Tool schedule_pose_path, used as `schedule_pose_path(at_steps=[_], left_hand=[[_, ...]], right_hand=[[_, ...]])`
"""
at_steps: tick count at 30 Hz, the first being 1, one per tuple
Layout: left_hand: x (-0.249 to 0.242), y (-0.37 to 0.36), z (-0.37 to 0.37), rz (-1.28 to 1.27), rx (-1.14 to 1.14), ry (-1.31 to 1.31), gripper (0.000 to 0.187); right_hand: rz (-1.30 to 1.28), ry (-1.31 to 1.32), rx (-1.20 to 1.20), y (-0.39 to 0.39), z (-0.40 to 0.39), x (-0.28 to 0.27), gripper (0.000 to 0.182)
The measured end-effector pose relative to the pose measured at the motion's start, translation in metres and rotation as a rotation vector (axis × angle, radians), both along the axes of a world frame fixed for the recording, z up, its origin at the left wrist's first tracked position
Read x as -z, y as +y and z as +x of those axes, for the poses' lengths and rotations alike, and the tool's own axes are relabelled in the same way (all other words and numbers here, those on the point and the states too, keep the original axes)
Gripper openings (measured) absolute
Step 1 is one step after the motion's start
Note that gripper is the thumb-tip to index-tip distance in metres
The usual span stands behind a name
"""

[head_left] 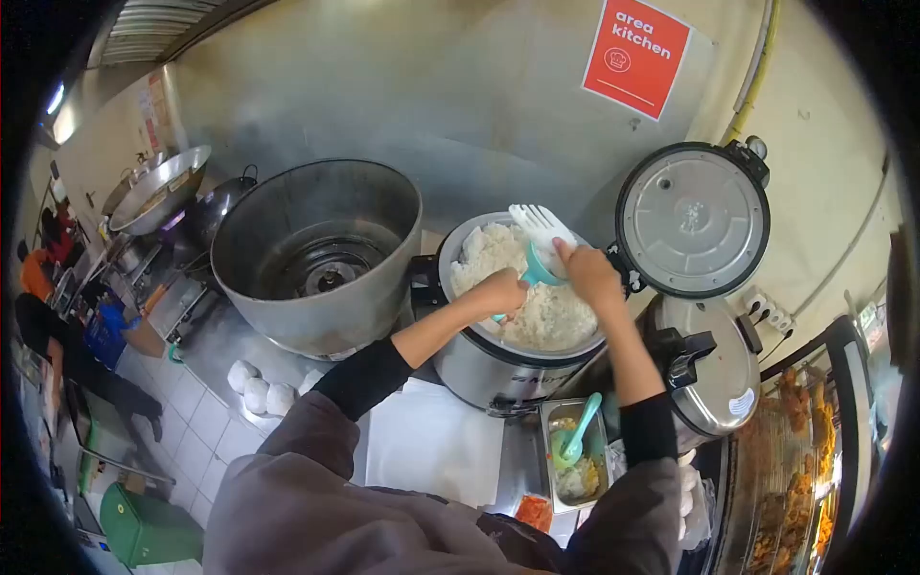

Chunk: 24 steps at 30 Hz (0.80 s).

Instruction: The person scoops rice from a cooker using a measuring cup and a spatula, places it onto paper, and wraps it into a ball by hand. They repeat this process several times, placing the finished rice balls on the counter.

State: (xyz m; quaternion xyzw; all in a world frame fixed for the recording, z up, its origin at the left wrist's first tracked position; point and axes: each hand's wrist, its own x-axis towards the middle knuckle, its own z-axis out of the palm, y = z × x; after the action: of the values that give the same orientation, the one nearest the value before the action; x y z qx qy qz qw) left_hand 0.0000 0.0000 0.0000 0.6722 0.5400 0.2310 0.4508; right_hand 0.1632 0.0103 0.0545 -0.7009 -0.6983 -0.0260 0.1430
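Observation:
My left hand (500, 292) is closed round the handle of a teal scoop (537, 264), just over the cooked white rice (546, 321). Gripped in my right hand (589, 275) is a white slotted rice paddle (540, 223), its prongs pointing up and left. The paddle's lower part overlaps the scoop's cup in this view. Both tools are above the open rice cooker (489, 376), whose hinged lid (692, 222) is raised at the right. What lies inside the scoop's cup is mostly hidden.
A big metal pot (316, 297) stands left of the cooker, with round white bundles (257, 391) before it. White sheets (433, 441) lie nearest me, beside a metal food tray (578, 484) with a teal spoon (577, 443). A second, closed cooker (714, 369) stands right. A person (81, 359) is far left.

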Motion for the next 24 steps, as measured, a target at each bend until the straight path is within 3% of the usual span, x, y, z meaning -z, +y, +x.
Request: schedule_pose_path(at_steps=[2,5,9,11,14,15,22,24], left_hand=[[-0.017,0.000,-0.012,-0.115,-0.007,-0.289,0.027],[-0.031,0.000,0.006,-0.202,-0.117,-0.546,0.024],[-0.021,0.018,0.005,-0.144,-0.151,-0.662,0.024],[-0.015,0.027,-0.009,-0.110,-0.119,-0.649,0.024],[-0.014,0.025,-0.024,-0.171,-0.206,-0.584,0.027],[-0.016,0.021,-0.026,-0.169,-0.213,-0.586,0.027],[-0.007,-0.002,-0.031,-0.011,-0.131,-0.377,0.023],[-0.010,-0.009,-0.034,-0.034,-0.103,-0.321,0.024]], right_hand=[[0.059,0.200,-0.181,0.010,0.013,-0.004,0.061],[0.200,0.106,-0.124,-0.026,0.003,-0.008,0.060],[0.116,0.166,-0.119,-0.055,-0.017,0.008,0.058],[0.121,0.164,-0.108,-0.051,-0.007,0.016,0.059],[0.124,0.493,-0.217,-0.035,0.025,0.019,0.063],[0.121,0.492,-0.224,-0.034,0.023,0.017,0.063],[0.234,0.055,0.059,-0.013,0.008,0.037,0.058],[0.217,0.061,0.046,0.000,0.016,0.032,0.058]])
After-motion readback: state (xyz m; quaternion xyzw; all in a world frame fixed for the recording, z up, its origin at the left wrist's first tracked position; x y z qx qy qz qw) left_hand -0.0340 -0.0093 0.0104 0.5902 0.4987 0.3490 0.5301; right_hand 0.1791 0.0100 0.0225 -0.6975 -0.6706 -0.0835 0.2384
